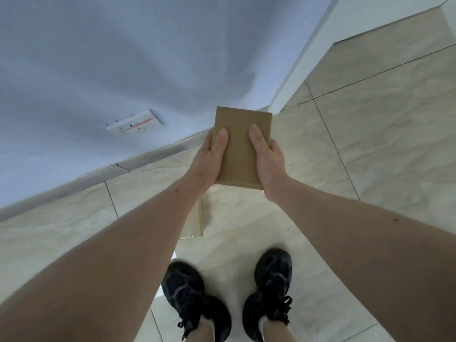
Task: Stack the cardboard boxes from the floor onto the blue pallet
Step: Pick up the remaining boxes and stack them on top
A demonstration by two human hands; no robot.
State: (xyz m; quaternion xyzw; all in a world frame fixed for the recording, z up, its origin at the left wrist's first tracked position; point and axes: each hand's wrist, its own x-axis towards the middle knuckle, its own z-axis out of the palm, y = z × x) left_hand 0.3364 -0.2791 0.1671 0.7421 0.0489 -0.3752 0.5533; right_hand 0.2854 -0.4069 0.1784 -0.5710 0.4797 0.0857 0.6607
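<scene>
I have a small cardboard box (pixel 240 146) gripped between both hands: left hand (pixel 209 156) on its left edge, right hand (pixel 267 159) on its right, thumbs flat on top. It sits dead centre at 12 o'clock above my shoes (pixel 229 299), long axis running 12 to 6. The blue pallet is nowhere in view, so I judge I must turn to find it.

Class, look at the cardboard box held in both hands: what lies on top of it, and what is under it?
On top of the box lie the thumbs of the left hand and right hand. Below it is floor; the underside and the fingers there are hidden.
</scene>
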